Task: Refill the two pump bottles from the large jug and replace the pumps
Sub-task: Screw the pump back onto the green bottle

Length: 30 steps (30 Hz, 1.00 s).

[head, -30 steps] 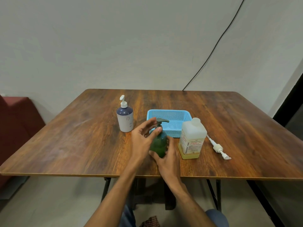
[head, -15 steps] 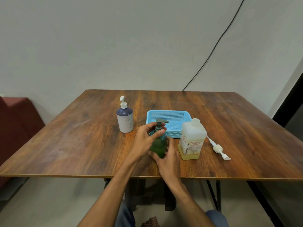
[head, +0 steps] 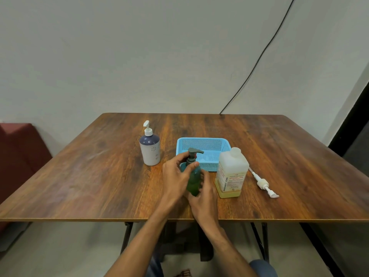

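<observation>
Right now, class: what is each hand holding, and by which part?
Both hold the green pump bottle: the left hand grips its pump collar at the neck, the right hand grips its lower body.

Soft even light; wide-angle edge warp

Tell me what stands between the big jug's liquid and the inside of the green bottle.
The grey plastic pump sits on the neck of the round green plastic bottle, covering its mouth. The left hand grips its collar and the right hand holds the body. Nothing lies between the bottle and the translucent square jug.
</observation>
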Motion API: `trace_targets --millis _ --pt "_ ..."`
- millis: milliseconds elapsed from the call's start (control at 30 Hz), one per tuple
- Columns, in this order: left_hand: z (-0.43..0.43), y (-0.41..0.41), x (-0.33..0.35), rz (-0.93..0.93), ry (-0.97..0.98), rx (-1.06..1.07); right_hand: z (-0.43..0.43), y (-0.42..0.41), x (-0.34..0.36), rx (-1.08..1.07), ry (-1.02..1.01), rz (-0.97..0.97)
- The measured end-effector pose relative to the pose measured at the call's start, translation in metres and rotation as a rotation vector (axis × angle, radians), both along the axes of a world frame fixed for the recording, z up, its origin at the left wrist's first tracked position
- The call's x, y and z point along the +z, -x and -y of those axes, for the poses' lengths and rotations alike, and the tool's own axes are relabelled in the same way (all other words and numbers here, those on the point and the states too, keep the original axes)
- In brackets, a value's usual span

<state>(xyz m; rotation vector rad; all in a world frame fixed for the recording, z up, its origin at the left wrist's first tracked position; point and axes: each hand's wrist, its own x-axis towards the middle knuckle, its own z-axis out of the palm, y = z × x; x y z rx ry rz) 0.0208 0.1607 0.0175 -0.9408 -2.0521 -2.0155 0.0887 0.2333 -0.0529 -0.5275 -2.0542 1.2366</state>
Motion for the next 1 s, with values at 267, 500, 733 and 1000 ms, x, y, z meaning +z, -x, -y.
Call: trace_targets --millis 267,500,733,1000 --pt "0.011 0.029 0.009 0.134 0.048 -0.313 -0.003 0.003 -0.002 0.009 0.035 0.029" --pt "0.018 0.040 0.016 0.179 0.121 -0.434 -0.003 0.005 -0.002 -0.016 -0.005 0.049" --pt "0.021 0.040 0.018 0.175 0.134 -0.453 -0.001 0.003 0.003 -0.022 -0.071 0.053" --pt "0.030 0.035 0.019 0.133 0.133 -0.432 -0.005 0.006 0.007 0.045 0.031 0.070"
